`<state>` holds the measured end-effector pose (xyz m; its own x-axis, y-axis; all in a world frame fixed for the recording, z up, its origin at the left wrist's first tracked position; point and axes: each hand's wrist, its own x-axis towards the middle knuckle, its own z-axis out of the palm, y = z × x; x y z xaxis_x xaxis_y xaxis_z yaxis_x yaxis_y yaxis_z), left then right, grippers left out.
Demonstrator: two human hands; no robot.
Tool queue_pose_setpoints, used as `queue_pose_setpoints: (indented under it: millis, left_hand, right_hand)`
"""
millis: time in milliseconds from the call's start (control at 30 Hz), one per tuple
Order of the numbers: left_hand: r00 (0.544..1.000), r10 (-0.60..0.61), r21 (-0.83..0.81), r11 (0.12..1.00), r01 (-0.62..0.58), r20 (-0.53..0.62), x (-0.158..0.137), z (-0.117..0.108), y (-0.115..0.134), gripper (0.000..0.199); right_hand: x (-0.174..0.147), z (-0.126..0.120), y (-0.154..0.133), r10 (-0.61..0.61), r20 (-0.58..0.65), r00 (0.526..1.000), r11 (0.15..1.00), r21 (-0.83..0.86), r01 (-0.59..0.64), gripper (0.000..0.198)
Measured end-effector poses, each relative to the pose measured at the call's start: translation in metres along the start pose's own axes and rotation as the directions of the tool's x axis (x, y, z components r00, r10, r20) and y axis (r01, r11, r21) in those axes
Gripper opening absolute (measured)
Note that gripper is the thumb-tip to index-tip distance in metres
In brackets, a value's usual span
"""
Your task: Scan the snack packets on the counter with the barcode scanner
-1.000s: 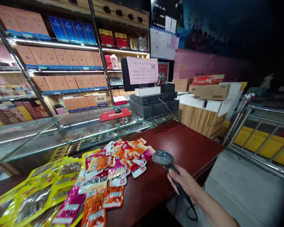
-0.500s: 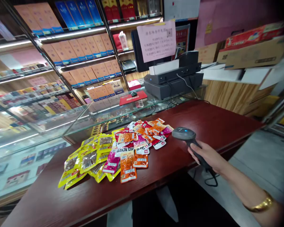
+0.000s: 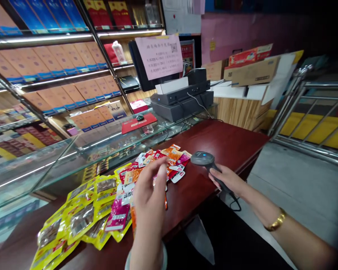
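My right hand (image 3: 225, 178) is wrapped around the handle of a dark grey barcode scanner (image 3: 203, 159); a small blue light shows on its head. Its cable hangs below the table edge. My left hand (image 3: 150, 187) hovers over a pile of snack packets, fingers bent forward and thumb apart, with nothing visible in it. It hides part of the pile. Yellow snack packets (image 3: 81, 219) with clear windows lie at the left. A purple packet (image 3: 118, 215) lies beside them, and orange, red and white packets (image 3: 173, 155) spread towards the scanner.
The packets lie on a dark red table (image 3: 231, 140) against a glass display counter (image 3: 81, 150). On the counter sit a red mouse pad (image 3: 138, 123) and a black cash drawer (image 3: 171, 108). A metal railing (image 3: 312, 112) stands at the right.
My left hand has come into view from below and now reaches over the packets. The view has turned right, so the scene sits further left. The scanner remains in my right hand.
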<state>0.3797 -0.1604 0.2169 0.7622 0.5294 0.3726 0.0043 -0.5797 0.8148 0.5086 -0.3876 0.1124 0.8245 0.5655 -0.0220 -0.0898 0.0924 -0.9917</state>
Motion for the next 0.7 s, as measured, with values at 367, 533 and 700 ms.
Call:
queue_pose_setpoints:
  millis: [367, 533, 700]
  left_hand:
    - [0.940, -0.219, 0.852, 0.510, -0.118, 0.261, 0.109, 0.087, -0.060, 0.067]
    - [0.943, -0.231, 0.870, 0.482, -0.104, 0.241, 0.105, 0.092, -0.058, 0.063]
    - [0.980, -0.067, 0.869, 0.478, -0.132, 0.186, 0.100, 0.090, -0.055, 0.047]
  right_hand:
    - [0.009, -0.035, -0.036, 0.028, 0.088, 0.996, 0.981, -0.193, -0.010, 0.044]
    - [0.039, -0.086, -0.077, -0.104, 0.045, 0.994, 0.931, -0.347, 0.114, 0.037]
    - [0.052, -0.085, -0.062, -0.208, -0.049, 0.977, 0.940, -0.285, 0.186, 0.035]
